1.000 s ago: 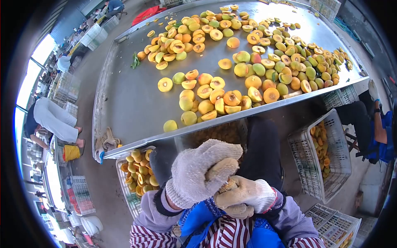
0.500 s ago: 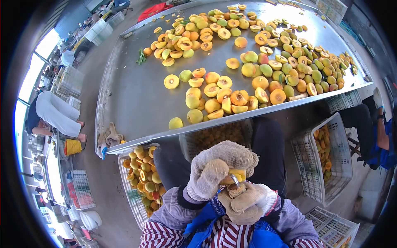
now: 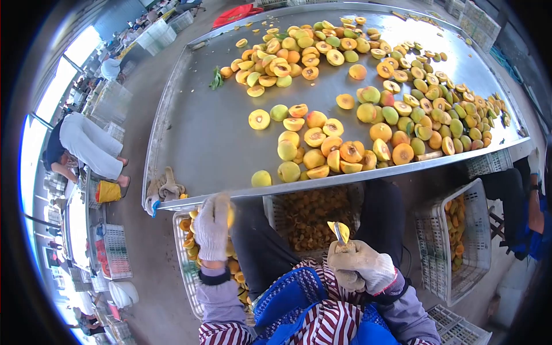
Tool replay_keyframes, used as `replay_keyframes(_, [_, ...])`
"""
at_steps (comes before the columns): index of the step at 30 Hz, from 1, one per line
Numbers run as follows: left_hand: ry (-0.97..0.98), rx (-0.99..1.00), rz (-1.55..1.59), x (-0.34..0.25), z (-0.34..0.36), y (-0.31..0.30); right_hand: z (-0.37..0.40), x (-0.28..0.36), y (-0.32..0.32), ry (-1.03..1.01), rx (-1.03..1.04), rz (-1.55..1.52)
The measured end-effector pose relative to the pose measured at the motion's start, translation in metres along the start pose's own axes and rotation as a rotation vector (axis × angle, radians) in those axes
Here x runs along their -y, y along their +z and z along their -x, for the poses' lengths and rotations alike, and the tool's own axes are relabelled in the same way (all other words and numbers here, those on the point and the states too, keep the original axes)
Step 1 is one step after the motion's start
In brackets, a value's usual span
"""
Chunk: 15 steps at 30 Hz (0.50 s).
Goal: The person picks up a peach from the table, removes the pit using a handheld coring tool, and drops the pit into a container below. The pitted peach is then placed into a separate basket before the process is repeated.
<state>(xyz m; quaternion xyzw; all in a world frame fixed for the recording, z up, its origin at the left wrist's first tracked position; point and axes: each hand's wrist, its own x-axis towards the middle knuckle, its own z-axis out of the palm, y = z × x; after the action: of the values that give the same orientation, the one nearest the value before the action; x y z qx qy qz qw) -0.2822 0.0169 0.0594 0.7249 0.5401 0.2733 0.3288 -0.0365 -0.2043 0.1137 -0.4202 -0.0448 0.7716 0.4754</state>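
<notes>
My left hand [image 3: 213, 227], in a pale work glove, is over the crate of fruit halves at the left. Its fingers are curled round a yellow fruit piece [image 3: 230, 215], partly hidden and blurred. Above my lap my right hand [image 3: 359, 266], also gloved, is closed on the handle of a small pitting tool [image 3: 338, 230]. The tool's metal end points up, with a yellow bit of fruit at it. Halved and whole fruit [image 3: 351, 151] lies on the metal table [image 3: 198, 126] in front of me.
A crate of pits and scraps [image 3: 277, 214] stands between my knees. Another crate [image 3: 478, 230] with fruit is at the right, near a seated person [image 3: 509, 195]. Worn gloves [image 3: 167, 187] lie on the table's near left corner. A person [image 3: 92, 144] bends at the left.
My hands have moved apart. My left hand has swung left with a fruit piece to the crate; my right hand keeps the tool above my lap. The view has shifted slightly.
</notes>
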Motion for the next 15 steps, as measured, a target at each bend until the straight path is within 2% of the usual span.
replay_keyframes(2, [0.362, -0.146, -0.916, 0.007, -0.001, -0.007, -0.015, -0.003, -0.004, 0.028, -0.058, 0.049])
replay_keyframes(3, [0.36, -0.156, -0.918, -0.005, -0.009, -0.003, -0.023, -0.004, -0.006, 0.028, -0.016, 0.1])
replay_keyframes(5, [0.254, 0.098, -0.275, -0.04, -0.024, 0.023, -0.031, 0.001, 0.007, 0.011, -0.054, 0.195])
replay_keyframes(7, [0.248, 0.284, -0.082, -0.057, -0.044, 0.06, -0.035, 0.004, 0.014, -0.05, -0.126, 0.358])
replay_keyframes(9, [0.447, 0.387, -0.351, -0.046, -0.07, 0.105, -0.033, 0.006, 0.012, -0.074, -0.17, 0.413])
replay_keyframes(10, [0.452, 0.387, -0.346, -0.048, -0.077, 0.117, -0.032, 0.008, 0.01, -0.096, -0.211, 0.461])
replay_keyframes(12, [0.264, 0.438, -0.545, -0.051, -0.088, 0.137, -0.027, 0.011, 0.006, -0.09, -0.255, 0.521])
replay_keyframes(13, [0.211, 0.421, -0.496, -0.047, -0.094, 0.143, -0.026, 0.009, 0.003, -0.092, -0.275, 0.533])
replay_keyframes(14, [0.217, 0.43, -0.496, -0.042, -0.098, 0.146, -0.025, 0.007, 0.001, -0.092, -0.294, 0.544])
replay_keyframes(15, [0.308, 0.442, -0.537, -0.035, -0.1, 0.146, -0.026, 0.006, 0.0, -0.088, -0.299, 0.536])
